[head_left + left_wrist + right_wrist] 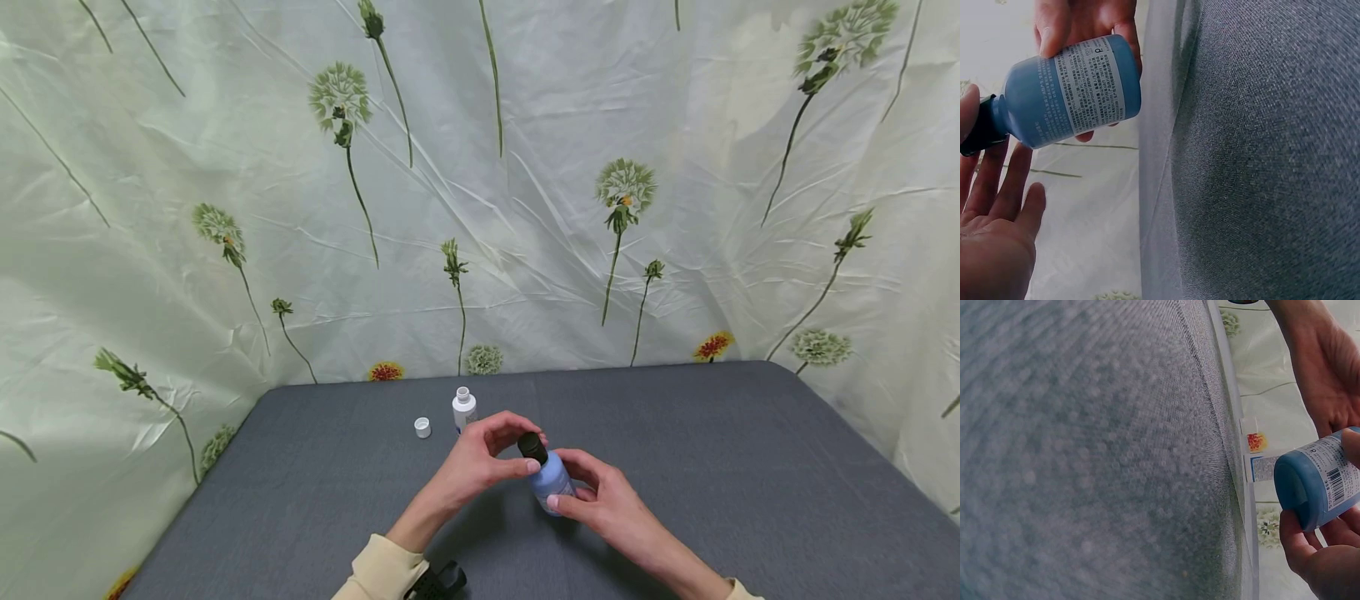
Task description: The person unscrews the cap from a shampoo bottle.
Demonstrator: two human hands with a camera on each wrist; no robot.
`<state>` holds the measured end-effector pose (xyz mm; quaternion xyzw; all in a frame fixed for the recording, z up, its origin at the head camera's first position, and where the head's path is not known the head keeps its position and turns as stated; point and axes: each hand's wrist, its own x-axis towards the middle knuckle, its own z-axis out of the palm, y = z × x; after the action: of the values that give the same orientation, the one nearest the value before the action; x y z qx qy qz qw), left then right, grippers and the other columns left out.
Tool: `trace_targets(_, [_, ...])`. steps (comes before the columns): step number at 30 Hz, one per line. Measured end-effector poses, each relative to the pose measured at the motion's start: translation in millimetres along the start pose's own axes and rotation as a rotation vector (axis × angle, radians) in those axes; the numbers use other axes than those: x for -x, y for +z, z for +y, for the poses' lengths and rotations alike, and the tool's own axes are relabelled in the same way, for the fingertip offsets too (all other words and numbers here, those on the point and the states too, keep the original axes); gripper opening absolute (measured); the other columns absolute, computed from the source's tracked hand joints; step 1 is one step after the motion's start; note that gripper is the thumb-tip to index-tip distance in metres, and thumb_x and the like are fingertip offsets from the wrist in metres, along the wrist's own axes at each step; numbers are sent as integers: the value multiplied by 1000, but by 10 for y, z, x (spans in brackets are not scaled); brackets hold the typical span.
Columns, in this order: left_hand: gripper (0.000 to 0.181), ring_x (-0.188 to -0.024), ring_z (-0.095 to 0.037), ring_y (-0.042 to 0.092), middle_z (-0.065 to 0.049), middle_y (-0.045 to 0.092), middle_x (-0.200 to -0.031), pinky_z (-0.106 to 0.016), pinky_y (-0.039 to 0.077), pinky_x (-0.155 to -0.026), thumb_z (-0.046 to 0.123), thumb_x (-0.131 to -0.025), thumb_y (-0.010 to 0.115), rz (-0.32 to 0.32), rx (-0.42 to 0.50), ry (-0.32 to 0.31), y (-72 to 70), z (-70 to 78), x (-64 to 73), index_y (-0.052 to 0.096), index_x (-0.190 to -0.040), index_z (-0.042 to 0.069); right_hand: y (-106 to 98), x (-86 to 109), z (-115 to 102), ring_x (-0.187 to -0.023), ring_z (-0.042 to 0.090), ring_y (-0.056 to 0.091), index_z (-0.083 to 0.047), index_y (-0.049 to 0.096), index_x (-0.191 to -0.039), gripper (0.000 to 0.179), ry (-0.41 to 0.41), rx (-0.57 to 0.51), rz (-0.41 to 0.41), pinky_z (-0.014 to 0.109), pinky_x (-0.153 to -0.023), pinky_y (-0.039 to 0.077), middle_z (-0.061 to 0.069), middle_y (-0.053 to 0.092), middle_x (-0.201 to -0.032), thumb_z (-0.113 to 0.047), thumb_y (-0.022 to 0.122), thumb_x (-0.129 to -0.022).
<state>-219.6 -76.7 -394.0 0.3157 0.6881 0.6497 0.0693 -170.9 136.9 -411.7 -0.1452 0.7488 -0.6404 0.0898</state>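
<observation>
A blue bottle [551, 482] with a black cap [532, 447] is held tilted above the table. My right hand [606, 504] grips the bottle's body, thumb on the near side and fingers behind. At the cap, my left hand [480, 458] pinches with its thumb and fingers; in the left wrist view the cap [988, 128] sits between them. A white label [1090, 84] with fine print faces that view. The right wrist view shows the bottle's base [1291, 487] and a barcode.
An uncapped white bottle [464, 407] stands on the grey cloth-covered table [720, 467], behind my left hand. Left of it lies a small white cap [422, 427]. A flower-printed curtain [540, 250] hangs behind the table. Some black gear [437, 581] sits at my left wrist.
</observation>
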Motion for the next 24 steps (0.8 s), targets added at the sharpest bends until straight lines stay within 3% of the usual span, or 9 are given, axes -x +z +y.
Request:
trace_targets(5, [43, -124, -34, 54, -15, 63, -126, -35, 39, -106, 0, -87, 73, -71, 55, 37, -21, 0, 11, 61, -128, 4, 2, 2, 2, -126, 34, 50, 2, 51, -135, 58, -13, 5, 2, 29, -91, 50, 20, 54, -133, -19, 76, -88])
trace_targets(9, [45, -132, -29, 47, -15, 56, -138, -40, 33, -110, 0, -93, 64, -163, 88, 48, -61, 13, 23, 56, -137, 6, 1, 2, -6, -126, 33, 50, 2, 51, -135, 58, -10, 17, 7, 33, -93, 49, 20, 55, -134, -20, 76, -88])
trace_targets(12, [43, -131, -24, 49, -12, 58, -136, -46, 31, -111, 0, -95, 62, -192, 81, 43, -78, 19, 26, 55, -137, 5, 0, -1, -15, -126, 34, 50, 2, 50, -136, 59, 5, 26, 12, 38, -95, 49, 20, 54, -135, -21, 76, -88])
trace_targets(16, [38, -124, -25, 55, -12, 63, -127, -46, 36, -108, 1, -93, 65, -156, 58, 28, -73, 17, 21, 59, -131, 4, -1, -8, -17, -126, 34, 50, 1, 50, -137, 61, 15, 26, 16, 39, -95, 49, 20, 53, -136, -22, 77, -87])
trace_targets(24, [35, -105, -21, 63, -9, 67, -112, -38, 45, -98, -2, -85, 75, -33, -28, 5, -39, -4, 3, 64, -117, 5, 1, 0, 3, -125, 34, 50, 3, 50, -135, 58, -8, 5, -4, 29, -89, 51, 21, 54, -134, -19, 76, -88])
